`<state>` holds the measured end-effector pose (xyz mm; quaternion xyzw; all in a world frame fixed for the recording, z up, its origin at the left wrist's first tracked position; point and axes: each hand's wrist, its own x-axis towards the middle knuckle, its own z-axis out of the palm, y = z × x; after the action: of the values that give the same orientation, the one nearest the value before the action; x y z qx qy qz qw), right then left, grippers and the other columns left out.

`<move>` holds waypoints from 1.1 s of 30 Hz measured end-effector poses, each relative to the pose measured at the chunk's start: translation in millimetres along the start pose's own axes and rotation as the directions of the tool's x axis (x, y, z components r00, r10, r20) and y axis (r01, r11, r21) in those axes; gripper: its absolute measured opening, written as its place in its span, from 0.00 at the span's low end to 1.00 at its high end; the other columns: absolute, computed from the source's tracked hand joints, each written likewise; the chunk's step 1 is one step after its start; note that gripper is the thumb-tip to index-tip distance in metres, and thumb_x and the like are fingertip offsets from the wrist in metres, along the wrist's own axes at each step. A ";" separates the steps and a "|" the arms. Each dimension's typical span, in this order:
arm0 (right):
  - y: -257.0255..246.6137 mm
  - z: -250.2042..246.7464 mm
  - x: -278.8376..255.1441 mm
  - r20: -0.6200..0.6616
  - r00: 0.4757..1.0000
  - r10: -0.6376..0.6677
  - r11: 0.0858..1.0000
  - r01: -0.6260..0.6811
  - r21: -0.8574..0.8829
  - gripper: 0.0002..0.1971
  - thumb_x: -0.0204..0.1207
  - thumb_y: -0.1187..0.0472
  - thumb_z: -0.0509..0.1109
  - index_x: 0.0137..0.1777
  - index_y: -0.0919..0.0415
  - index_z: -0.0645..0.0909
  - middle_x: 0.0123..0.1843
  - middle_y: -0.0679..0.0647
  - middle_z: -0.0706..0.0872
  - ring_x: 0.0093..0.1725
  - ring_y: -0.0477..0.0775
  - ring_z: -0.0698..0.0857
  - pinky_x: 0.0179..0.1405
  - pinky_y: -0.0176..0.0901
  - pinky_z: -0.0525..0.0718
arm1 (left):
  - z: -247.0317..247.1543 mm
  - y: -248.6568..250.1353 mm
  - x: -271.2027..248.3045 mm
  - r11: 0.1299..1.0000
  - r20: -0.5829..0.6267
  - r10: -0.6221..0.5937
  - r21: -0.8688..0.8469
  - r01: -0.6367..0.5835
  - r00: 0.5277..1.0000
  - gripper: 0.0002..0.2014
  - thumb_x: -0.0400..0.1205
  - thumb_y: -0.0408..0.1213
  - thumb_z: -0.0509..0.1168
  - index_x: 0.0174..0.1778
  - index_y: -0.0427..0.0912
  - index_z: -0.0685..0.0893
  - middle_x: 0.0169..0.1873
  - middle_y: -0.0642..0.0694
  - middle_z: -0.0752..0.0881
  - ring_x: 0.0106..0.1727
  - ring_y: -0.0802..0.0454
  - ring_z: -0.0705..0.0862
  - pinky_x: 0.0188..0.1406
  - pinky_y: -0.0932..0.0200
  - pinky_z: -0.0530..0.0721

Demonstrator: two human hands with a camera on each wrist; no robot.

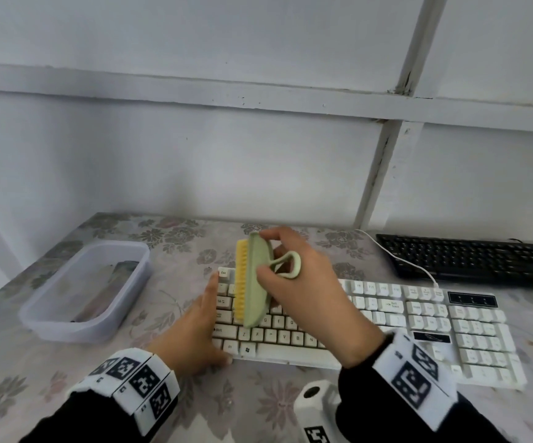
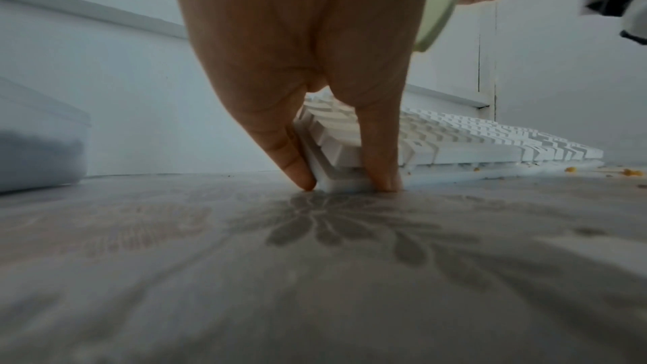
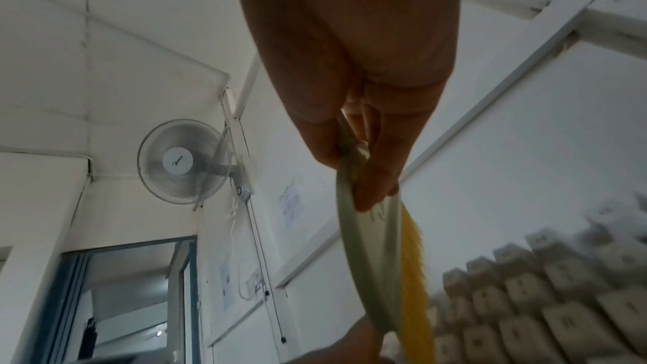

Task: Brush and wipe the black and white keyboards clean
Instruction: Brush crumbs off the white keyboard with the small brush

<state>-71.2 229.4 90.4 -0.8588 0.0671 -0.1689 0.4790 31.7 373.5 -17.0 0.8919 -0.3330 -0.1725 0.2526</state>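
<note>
Head view: white keyboard [image 1: 386, 318] flat on the flowered desk [image 1: 35, 362], its left middle keys hidden behind the right hand [image 1: 303, 282] and the brush [image 1: 254, 282]. Brush gripped by the right hand, thumb on the green back, fingers through the loop handle, yellow bristles facing left over the left end of the keys; cannot tell whether bristles touch the keys. Left hand [image 1: 194, 330] pressed against the keyboard's left edge, fingers straight, thumb at the front corner. Black keyboard [image 1: 472, 260] behind and to the right, cut off at the frame edge, a white cable [image 1: 399, 259] running across its near left corner. Clear plastic tub [image 1: 86, 289] left of the white keyboard, contents blurred.

Left wrist view: left hand [image 2: 304, 51] filling the top, fingers [image 2: 294, 159] and thumb bracketing the near corner of the white keyboard [image 2: 472, 143]. Sliver of the green brush [image 2: 437, 7] at the top, mostly cut off. Small yellow crumbs [image 2: 570, 169] on the desk [image 2: 315, 273] beside the keyboard front. Tub [image 2: 38, 148] blurred at left.

Right wrist view: right hand [image 3: 353, 79] dark, clamped on the brush [image 3: 367, 259], bristles turned towards blurred keys of the white keyboard [image 3: 542, 301]. Wall fan [image 3: 182, 161] and a window [image 3: 129, 301] behind.
</note>
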 end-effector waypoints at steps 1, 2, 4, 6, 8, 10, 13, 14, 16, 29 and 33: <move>2.1 5.2 1.9 0.017 1.000 -0.013 1.000 0.013 -0.013 0.16 0.76 0.66 0.65 0.61 0.49 0.76 0.41 0.54 0.85 0.29 0.53 0.84 0.29 0.46 0.88 | 0.7 -2.0 0.8 1.000 -0.003 0.000 -0.004 0.000 1.000 0.67 0.68 0.43 0.77 0.73 0.52 0.18 0.80 0.47 0.55 0.76 0.52 0.63 0.74 0.60 0.63; 5.5 10.6 1.5 0.038 0.999 -0.015 0.999 0.017 -0.036 0.16 0.76 0.66 0.65 0.62 0.50 0.76 0.41 0.54 0.85 0.27 0.48 0.82 0.26 0.40 0.85 | 1.7 -4.7 1.8 1.000 -0.004 0.009 -0.014 -0.009 1.000 0.68 0.67 0.43 0.77 0.74 0.52 0.19 0.79 0.47 0.55 0.76 0.52 0.63 0.74 0.60 0.64; 13.5 20.3 -5.3 0.071 0.997 -0.010 0.998 0.015 -0.063 0.14 0.77 0.66 0.64 0.60 0.51 0.75 0.39 0.51 0.85 0.25 0.42 0.79 0.24 0.32 0.79 | 2.5 -10.0 3.8 0.996 -0.033 0.083 -0.028 -0.084 0.996 0.69 0.64 0.44 0.79 0.75 0.51 0.20 0.78 0.49 0.57 0.75 0.54 0.65 0.74 0.61 0.66; 19.2 26.2 -17.3 0.119 0.993 -0.011 0.996 0.021 -0.084 0.13 0.77 0.66 0.64 0.60 0.52 0.74 0.36 0.47 0.81 0.25 0.38 0.79 0.23 0.30 0.77 | 2.9 -11.4 4.6 0.991 -0.042 0.129 -0.036 -0.130 0.991 0.69 0.65 0.46 0.79 0.75 0.46 0.20 0.75 0.56 0.56 0.73 0.59 0.64 0.71 0.71 0.63; 20.0 26.9 -28.0 0.177 0.984 0.008 0.993 0.013 -0.118 0.16 0.78 0.65 0.63 0.63 0.52 0.73 0.33 0.44 0.76 0.25 0.35 0.78 0.22 0.30 0.74 | 2.0 -8.8 3.7 0.981 -0.053 0.186 -0.054 -0.188 0.981 0.68 0.67 0.48 0.78 0.75 0.41 0.21 0.71 0.59 0.58 0.71 0.65 0.64 0.66 0.83 0.57; 18.9 21.5 -31.7 0.212 0.976 0.042 0.995 -0.021 -0.101 0.16 0.77 0.65 0.64 0.62 0.50 0.74 0.32 0.45 0.76 0.24 0.39 0.77 0.22 0.34 0.77 | 3.0 -8.2 3.6 0.977 -0.070 0.205 -0.040 -0.208 0.976 0.68 0.67 0.49 0.78 0.74 0.43 0.20 0.74 0.57 0.58 0.72 0.64 0.63 0.69 0.79 0.57; 10.4 12.1 -23.3 0.143 0.987 0.067 0.998 -0.067 -0.003 0.14 0.75 0.67 0.64 0.56 0.51 0.78 0.36 0.54 0.83 0.28 0.49 0.82 0.31 0.52 0.89 | 2.4 -10.3 3.4 0.991 -0.053 0.132 -0.019 -0.133 0.990 0.68 0.68 0.46 0.77 0.74 0.48 0.18 0.77 0.49 0.58 0.74 0.57 0.64 0.73 0.67 0.63; 7.4 11.5 -18.7 0.097 0.994 0.057 0.998 -0.059 0.019 0.14 0.74 0.68 0.64 0.56 0.51 0.78 0.37 0.55 0.84 0.28 0.50 0.82 0.31 0.56 0.88 | 2.4 -11.0 3.5 0.995 -0.036 0.101 -0.018 -0.102 0.994 0.68 0.67 0.45 0.77 0.74 0.49 0.18 0.78 0.48 0.56 0.75 0.54 0.64 0.74 0.63 0.63; 4.4 15.5 -10.4 0.037 0.999 0.014 1.000 -0.015 0.021 0.15 0.76 0.67 0.65 0.59 0.51 0.76 0.37 0.54 0.83 0.26 0.45 0.80 0.28 0.51 0.86 | 2.5 -12.5 4.4 0.994 -0.029 0.103 -0.019 -0.104 0.994 0.69 0.65 0.46 0.78 0.73 0.52 0.18 0.80 0.48 0.53 0.78 0.52 0.61 0.78 0.56 0.63; 0.3 9.3 -15.3 0.100 0.995 -0.009 0.999 0.012 -0.031 0.14 0.76 0.67 0.64 0.58 0.50 0.77 0.35 0.50 0.82 0.23 0.42 0.77 0.20 0.33 0.76 | 4.1 -11.7 5.2 0.997 -0.036 0.077 0.005 -0.077 0.996 0.68 0.66 0.46 0.77 0.74 0.52 0.18 0.77 0.49 0.59 0.74 0.52 0.68 0.73 0.59 0.69; 4.2 20.3 -12.2 0.055 0.998 -0.034 0.997 0.038 -0.073 0.16 0.79 0.64 0.63 0.65 0.49 0.73 0.39 0.49 0.83 0.24 0.40 0.76 0.21 0.29 0.72 | 0.6 -7.0 2.2 0.999 -0.012 0.048 -0.004 -0.048 0.999 0.69 0.66 0.44 0.78 0.72 0.53 0.16 0.79 0.46 0.57 0.73 0.52 0.68 0.73 0.58 0.70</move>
<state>-75.2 246.8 74.3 -0.8812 0.0451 -0.1517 0.4454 36.5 376.4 -21.7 0.8842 -0.3524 -0.1620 0.2605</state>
